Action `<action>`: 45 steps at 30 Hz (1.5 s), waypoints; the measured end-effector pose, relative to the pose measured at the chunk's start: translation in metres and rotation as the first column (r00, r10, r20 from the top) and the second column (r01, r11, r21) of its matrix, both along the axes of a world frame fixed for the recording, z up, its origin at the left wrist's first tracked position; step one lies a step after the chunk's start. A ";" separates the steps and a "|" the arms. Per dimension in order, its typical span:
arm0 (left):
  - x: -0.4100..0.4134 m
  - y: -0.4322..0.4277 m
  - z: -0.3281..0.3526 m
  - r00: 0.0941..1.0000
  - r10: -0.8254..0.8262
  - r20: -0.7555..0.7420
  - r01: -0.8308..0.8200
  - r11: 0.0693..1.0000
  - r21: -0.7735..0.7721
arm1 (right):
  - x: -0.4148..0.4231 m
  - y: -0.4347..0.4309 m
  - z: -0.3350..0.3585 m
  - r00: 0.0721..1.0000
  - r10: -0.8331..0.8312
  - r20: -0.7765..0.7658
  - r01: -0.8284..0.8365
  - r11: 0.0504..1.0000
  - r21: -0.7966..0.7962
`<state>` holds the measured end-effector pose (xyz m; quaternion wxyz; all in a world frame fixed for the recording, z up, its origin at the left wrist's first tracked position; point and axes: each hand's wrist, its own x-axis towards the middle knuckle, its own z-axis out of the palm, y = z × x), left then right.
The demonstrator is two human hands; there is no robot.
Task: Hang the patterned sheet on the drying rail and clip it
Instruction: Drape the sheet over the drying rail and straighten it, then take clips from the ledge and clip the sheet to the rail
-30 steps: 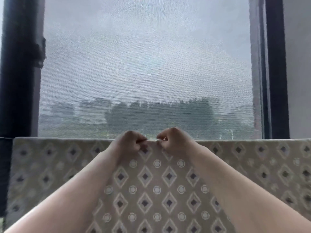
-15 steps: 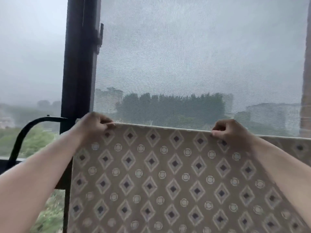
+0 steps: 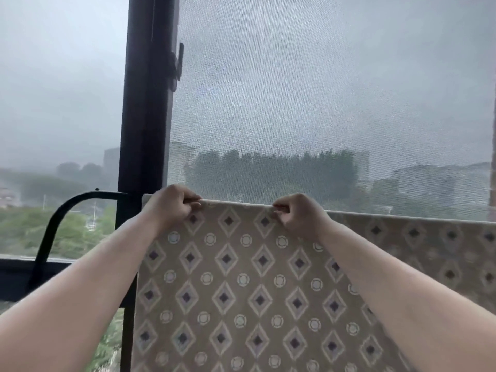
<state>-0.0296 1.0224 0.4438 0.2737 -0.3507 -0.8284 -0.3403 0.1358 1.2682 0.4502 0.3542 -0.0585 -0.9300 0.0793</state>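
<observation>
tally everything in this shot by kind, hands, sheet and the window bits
hands: 2, the left hand and the right hand, each gripping the sheet's top edge
patterned sheet: 1
black window post: 1
black curved bar: 1
mesh screen: 1
total: 6

1. The rail runs across in front of the window. It is hidden under the sheet (image 3: pixel 241 291).
2. The sheet lies draped over the rail. Its top fold forms one straight line, which sits higher at the left in this view.
3. The near side hangs flat, showing diamonds and rings.
4. The sheet's left edge ends just beside the black post (image 3: pixel 146 130).
5. On the fold, the left hand (image 3: pixel 171 208) and right hand (image 3: pixel 298 216) each pinch the cloth, apart from one another, near the left end.
</observation>
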 end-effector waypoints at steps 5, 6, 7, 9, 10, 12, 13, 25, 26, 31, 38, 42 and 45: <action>0.006 -0.002 -0.005 0.998 -0.003 -0.058 0.002 1.000 -0.017 | 0.004 0.001 -0.001 0.999 -0.032 -0.011 0.032 0.999 0.005; 0.007 -0.002 -0.006 0.998 -0.014 -0.065 0.012 1.000 -0.020 | 0.004 0.002 -0.003 0.999 -0.038 -0.017 0.038 0.999 0.015; 0.006 -0.002 -0.008 0.997 -0.028 -0.073 0.027 0.999 -0.018 | 0.005 0.003 -0.005 0.999 -0.042 -0.026 0.043 0.999 0.025; 0.003 -0.001 -0.011 0.995 -0.061 -0.082 0.061 0.998 -0.003 | 0.007 0.003 -0.008 0.999 -0.033 -0.034 0.035 0.998 0.051; 0.003 -0.002 -0.013 0.994 -0.071 -0.084 0.072 0.997 0.003 | 0.008 0.002 -0.009 0.999 -0.028 -0.029 0.030 0.997 0.068; 0.007 -0.004 -0.016 0.991 -0.076 -0.110 0.075 0.997 -0.011 | 0.011 0.000 -0.011 1.000 -0.024 -0.014 0.026 0.994 0.109; 0.008 -0.005 -0.017 0.989 -0.073 -0.131 0.071 0.997 -0.026 | 0.012 -0.001 -0.011 1.000 -0.027 -0.003 0.027 0.992 0.126; 0.058 -0.023 -0.020 0.998 -0.059 -0.032 0.057 0.996 -0.071 | 0.050 -0.018 -0.022 0.994 0.085 -0.062 -0.083 0.996 0.032; 0.068 -0.030 -0.024 0.997 -0.078 0.018 0.079 0.996 -0.041 | 0.055 -0.020 -0.026 0.989 0.121 -0.082 -0.121 0.993 0.005; 0.138 -0.066 -0.053 0.990 -0.091 0.109 0.084 0.994 0.073 | 0.084 -0.030 -0.055 0.951 0.274 -0.142 -0.296 0.941 -0.166; 0.273 -0.089 -0.117 0.974 0.107 0.199 -0.130 0.985 0.110 | 0.143 -0.052 -0.106 0.887 0.454 -0.084 -0.457 0.840 -0.292; 0.342 -0.104 -0.151 0.933 0.253 0.257 -0.269 0.963 0.029 | 0.180 -0.060 -0.136 0.825 0.564 -0.024 -0.543 0.782 -0.307; 0.389 -0.121 -0.176 0.876 0.370 0.309 -0.380 0.925 -0.029 | 0.202 -0.068 -0.157 0.767 0.642 0.002 -0.608 0.728 -0.317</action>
